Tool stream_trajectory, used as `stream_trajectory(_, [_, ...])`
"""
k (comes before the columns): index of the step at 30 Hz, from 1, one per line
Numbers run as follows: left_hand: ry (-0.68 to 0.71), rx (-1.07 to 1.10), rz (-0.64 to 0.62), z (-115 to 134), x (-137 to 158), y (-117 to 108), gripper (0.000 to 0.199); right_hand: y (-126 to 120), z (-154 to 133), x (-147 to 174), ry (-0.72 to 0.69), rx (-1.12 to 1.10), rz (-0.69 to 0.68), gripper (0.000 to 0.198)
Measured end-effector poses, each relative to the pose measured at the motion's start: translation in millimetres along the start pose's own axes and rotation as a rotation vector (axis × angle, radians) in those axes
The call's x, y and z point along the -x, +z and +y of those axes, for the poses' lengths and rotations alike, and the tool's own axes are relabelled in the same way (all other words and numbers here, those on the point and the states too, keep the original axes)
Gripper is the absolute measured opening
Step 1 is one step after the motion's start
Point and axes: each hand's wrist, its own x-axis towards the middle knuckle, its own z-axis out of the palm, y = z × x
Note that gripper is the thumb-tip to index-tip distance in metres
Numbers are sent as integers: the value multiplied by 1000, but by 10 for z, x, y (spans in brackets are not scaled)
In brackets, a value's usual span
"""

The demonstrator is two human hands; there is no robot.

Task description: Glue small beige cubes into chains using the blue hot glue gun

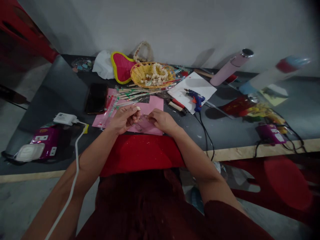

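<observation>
My left hand [126,120] pinches a small cream-coloured piece [138,108] between thumb and forefinger, over pink paper [155,130]. Just to its right, my right hand [162,120] has its fingers curled together low over the same paper; whatever they hold, if anything, is hidden. Tiny loose bits [144,116] show between the two hands. Behind them lie thin sticks in clear wrappers [132,95]. A yellow wicker basket [140,80] holds a string of similar cream pieces [160,75].
A blue glue gun [196,99] rests on white paper [208,88], its cord trailing off the front edge. Pliers [175,104], a black phone [97,98], a pink flask [231,67] and a purple power strip [46,141] surround the work. A white cable [77,156] crosses my left arm.
</observation>
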Motion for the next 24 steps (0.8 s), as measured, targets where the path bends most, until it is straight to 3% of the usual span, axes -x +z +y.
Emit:
stream_trajectory(5, [-4,-33,5,-5,5,14,23,-58,36,41,-9,-118,96,19])
stream_trajectory(11, [-92,-116,-1,-46,12,-4,27,-117,-136,45,52,-357,389,7])
stream_trajectory(16, [-148,-163,-23,-41,27,31,31,-168,-312,60,-61,-456,442,9])
stream_trajectory(24, [-144,-199,-25,-29,59,81,34,-119,-290,62,-79,-376,456,12])
